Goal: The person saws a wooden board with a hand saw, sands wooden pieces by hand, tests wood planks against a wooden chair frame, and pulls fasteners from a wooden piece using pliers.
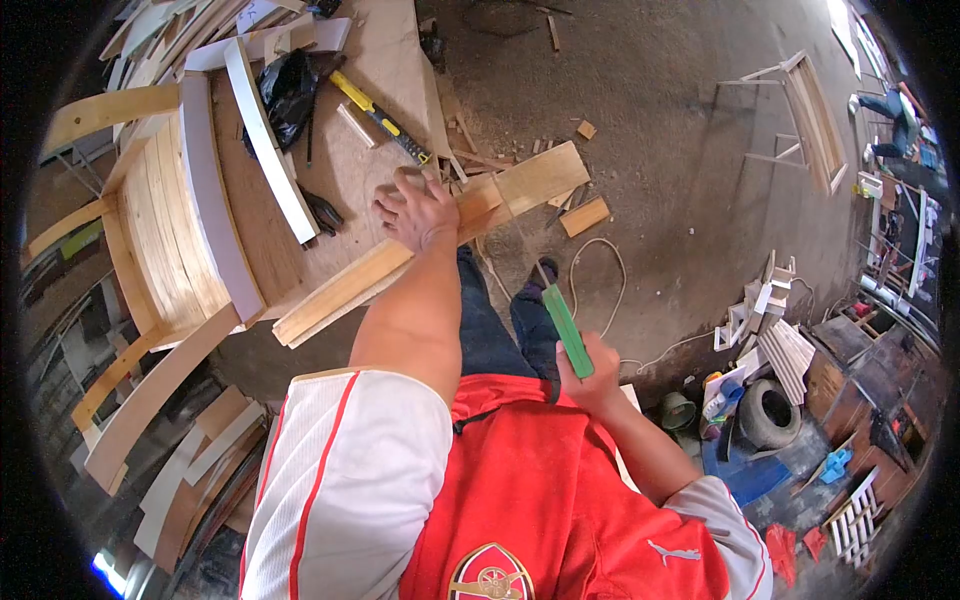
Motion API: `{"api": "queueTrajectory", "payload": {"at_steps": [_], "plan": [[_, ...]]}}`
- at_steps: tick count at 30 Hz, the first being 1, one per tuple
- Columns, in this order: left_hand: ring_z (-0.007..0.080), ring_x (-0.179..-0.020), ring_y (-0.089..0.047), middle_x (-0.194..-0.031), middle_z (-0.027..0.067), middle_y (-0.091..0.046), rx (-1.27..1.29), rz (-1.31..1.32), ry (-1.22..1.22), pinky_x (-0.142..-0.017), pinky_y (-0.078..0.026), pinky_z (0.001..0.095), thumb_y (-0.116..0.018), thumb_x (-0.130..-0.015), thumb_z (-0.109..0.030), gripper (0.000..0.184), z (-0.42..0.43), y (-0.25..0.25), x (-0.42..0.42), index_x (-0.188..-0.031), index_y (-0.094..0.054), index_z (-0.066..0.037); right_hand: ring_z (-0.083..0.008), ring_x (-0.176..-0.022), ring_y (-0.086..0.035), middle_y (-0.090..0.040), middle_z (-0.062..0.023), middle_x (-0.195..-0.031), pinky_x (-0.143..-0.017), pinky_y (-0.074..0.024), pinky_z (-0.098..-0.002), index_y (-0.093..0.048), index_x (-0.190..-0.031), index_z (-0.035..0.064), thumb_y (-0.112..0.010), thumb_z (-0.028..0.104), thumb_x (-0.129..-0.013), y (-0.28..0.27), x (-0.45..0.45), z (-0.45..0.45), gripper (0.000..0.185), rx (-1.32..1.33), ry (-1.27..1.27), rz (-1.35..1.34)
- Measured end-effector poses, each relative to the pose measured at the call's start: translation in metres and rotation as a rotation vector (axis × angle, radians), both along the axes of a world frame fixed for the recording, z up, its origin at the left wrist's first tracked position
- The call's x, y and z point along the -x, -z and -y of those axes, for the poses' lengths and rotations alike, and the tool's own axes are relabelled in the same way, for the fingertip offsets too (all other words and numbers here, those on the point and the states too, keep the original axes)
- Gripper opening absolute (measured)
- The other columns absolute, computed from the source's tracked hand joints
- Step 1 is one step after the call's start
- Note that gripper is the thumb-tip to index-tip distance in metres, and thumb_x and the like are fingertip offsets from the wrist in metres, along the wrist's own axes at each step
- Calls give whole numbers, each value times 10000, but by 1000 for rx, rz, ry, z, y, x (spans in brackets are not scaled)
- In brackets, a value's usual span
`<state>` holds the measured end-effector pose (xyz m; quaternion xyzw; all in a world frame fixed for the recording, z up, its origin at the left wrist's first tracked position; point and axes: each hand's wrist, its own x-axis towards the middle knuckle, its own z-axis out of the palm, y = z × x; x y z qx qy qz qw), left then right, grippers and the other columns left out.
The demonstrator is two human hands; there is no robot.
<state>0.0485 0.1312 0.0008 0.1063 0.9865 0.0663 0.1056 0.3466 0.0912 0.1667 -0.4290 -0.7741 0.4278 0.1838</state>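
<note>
My right hand [590, 372] is wrapped round the green handle [566, 330] of a handsaw. The saw's thin blade [522, 228] runs up to a wooden board [540, 185] that juts past the edge of the plywood worktop [345, 215]. My left hand [418, 210] rests with bent, spread fingers at the board's near side, pressing down by the worktop edge. Along that edge a longer stretch of timber [340, 295] passes beneath my left forearm. Just beyond my left fingers lies a yellow and black utility knife [380, 117].
On the worktop are a black plastic bag [288, 95], a white curved strip [268, 140] and a curved wooden frame [165, 225]. Offcuts [584, 216] and a looped cable [600, 270] lie on the floor. A tyre [770, 414] and a wooden bench [812, 120] stand at right; another person [888, 120] is far off.
</note>
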Motion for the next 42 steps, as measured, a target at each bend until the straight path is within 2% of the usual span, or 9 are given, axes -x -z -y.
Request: {"api": "queueTrajectory", "payload": {"at_steps": [5,11,17,20,23,26,29,35,42], "plan": [[432,-1503,-262,-1622,222,-308,18,-27,6,-1147,-278,607,-471,-1004,-583,630,0,-1,0,-1536,-420,-251,-420,-663,-684,-643,-192,-736,-551,-519,-471,-597,-977,44,-728,98,-910,15,39,-37,157,107,56,-35],[443,-1494,-271,-1613,215,-316,-10,-24,2,-1148,-275,608,-474,-1004,-572,620,2,-4,-1,-1531,-425,-249,-472,-713,-664,-618,-233,-708,-556,-497,-493,-542,-937,46,-723,102,-922,-8,18,-21,191,76,40,-39],[452,-1510,-245,-1613,217,-313,-36,-47,7,-1157,-259,612,-484,-1002,-557,611,3,2,-1,-1526,-432,-247,-467,-711,-668,-622,-221,-710,-556,-500,-501,-540,-936,45,-727,101,-917,11,47,-40,196,126,51,-25],[457,-1516,-233,-1614,221,-312,-42,-37,3,-1161,-253,616,-491,-997,-555,614,2,2,0,-1527,-432,-249,-478,-716,-659,-622,-224,-716,-561,-501,-501,-533,-917,46,-723,93,-917,-8,38,-33,196,168,46,31],[458,-1517,-232,-1613,223,-314,-48,-38,-2,-1158,-258,620,-499,-993,-553,617,3,2,-1,-1526,-434,-250,-411,-671,-672,-610,-192,-732,-544,-496,-416,-595,-952,44,-709,61,-925,-15,21,-23,119,22,-4,-23],[459,-1516,-237,-1613,224,-316,-37,-32,4,-1155,-264,622,-504,-991,-546,617,3,-1,-2,-1528,-431,-251,-474,-720,-657,-612,-213,-715,-560,-501,-481,-515,-888,47,-713,79,-923,-6,42,-38,203,126,33,24],[461,-1513,-243,-1613,222,-316,-21,-41,0,-1151,-271,621,-514,-988,-536,619,1,0,1,-1529,-428,-250,-469,-707,-657,-611,-208,-710,-552,-497,-471,-514,-878,51,-712,84,-928,11,65,-54,207,132,50,-20],[461,-1505,-254,-1608,214,-319,-39,-49,3,-1138,-283,612,-525,-982,-525,623,1,-4,0,-1527,-429,-238,-472,-697,-649,-594,-219,-694,-546,-488,-475,-514,-895,50,-708,90,-933,-24,30,-33,202,156,45,35],[452,-1498,-254,-1616,183,-301,-27,-38,-3,-1140,-281,605,-519,-989,-521,617,1,-1,0,-1534,-426,-246,-472,-701,-656,-599,-225,-698,-556,-498,-487,-534,-909,40,-715,94,-925,7,72,-59,189,158,34,-1]]}}
